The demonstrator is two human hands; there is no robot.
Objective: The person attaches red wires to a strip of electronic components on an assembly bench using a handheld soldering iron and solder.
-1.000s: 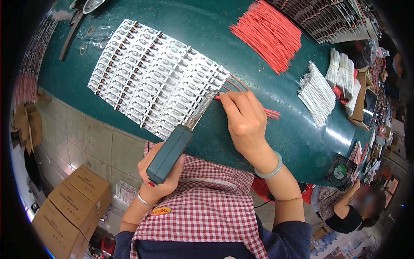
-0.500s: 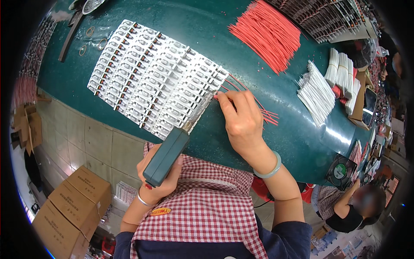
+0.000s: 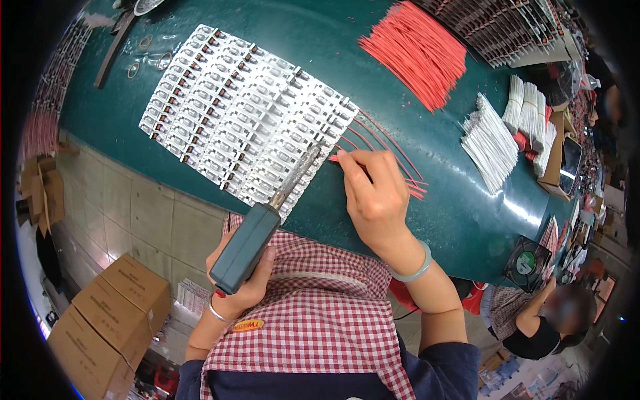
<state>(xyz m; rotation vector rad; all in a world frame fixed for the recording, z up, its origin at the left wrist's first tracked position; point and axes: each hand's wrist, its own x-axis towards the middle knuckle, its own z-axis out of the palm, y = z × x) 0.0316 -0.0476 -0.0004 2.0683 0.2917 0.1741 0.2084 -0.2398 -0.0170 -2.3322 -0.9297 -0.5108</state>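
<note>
My left hand (image 3: 255, 285) is wrapped around a dark green soldering gun (image 3: 245, 247). Its metal tip (image 3: 293, 178) points up and right, over the near right edge of a panel of white parts (image 3: 233, 113) laid in rows, several with dark and orange pieces. My right hand (image 3: 377, 193) pinches a short bit of red wire (image 3: 333, 158) between thumb and index finger, just right of that edge. Several thin red wires (image 3: 390, 143) curve from the panel's right edge across the table, passing behind that hand.
A heap of red wires (image 3: 417, 57) lies at the back on the green table (image 3: 320, 40). White wire bundles (image 3: 490, 143), a carton (image 3: 557, 150) and a small black fan (image 3: 527, 263) are to the right. Brown boxes (image 3: 100, 320) stand lower left. A person (image 3: 533, 327) sits at lower right.
The soldering gun has drawn back slightly down and left, and its long tip now shows over the panel edge. My right hand has dropped a little, still pinching.
</note>
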